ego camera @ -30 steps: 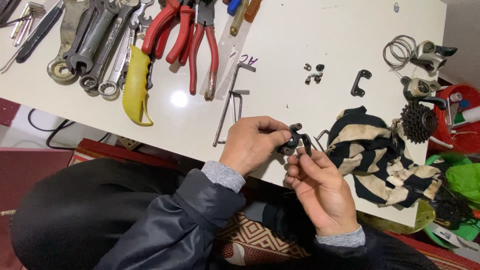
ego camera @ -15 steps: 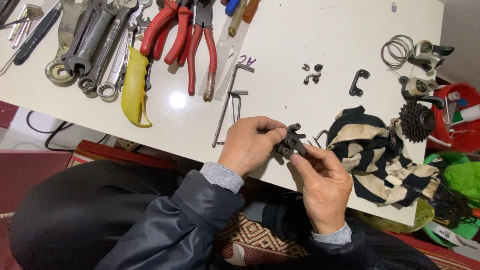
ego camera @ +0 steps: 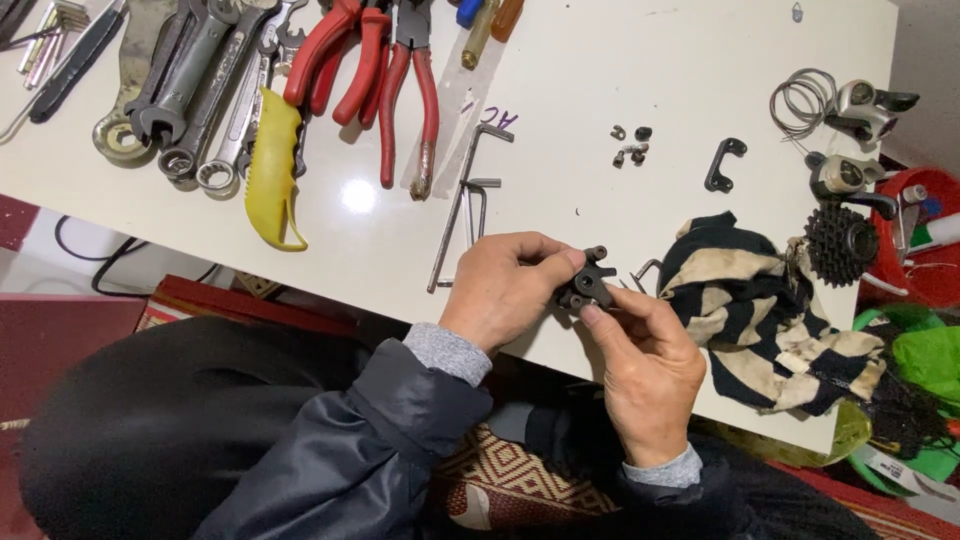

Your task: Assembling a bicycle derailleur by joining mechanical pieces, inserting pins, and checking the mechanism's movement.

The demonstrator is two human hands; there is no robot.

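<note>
Small black metal part (ego camera: 585,287), lobed and knobby, pinched between both hands just left of the striped rag (ego camera: 760,310): left hand (ego camera: 505,285) fingers curled over it, right hand (ego camera: 650,365) thumb pressing from below, above the glossy white tabletop (ego camera: 600,60) edge.

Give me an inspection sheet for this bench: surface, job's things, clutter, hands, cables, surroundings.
Surface: white glossy table, with a light glare spot.
Job's things: small black metal toothed part, held above the near table edge.
Clutter: red-handled pliers, steel spanners, yellow-handled tool, hex keys, small screws, black bracket, toothed sprocket cluster, striped black-and-cream rag.
Hands: left hand and right hand each have a fingertip grip on the part.
Cables: coiled steel wire; black cord below the table.
Surroundings: red patterned rug, green bag.
</note>
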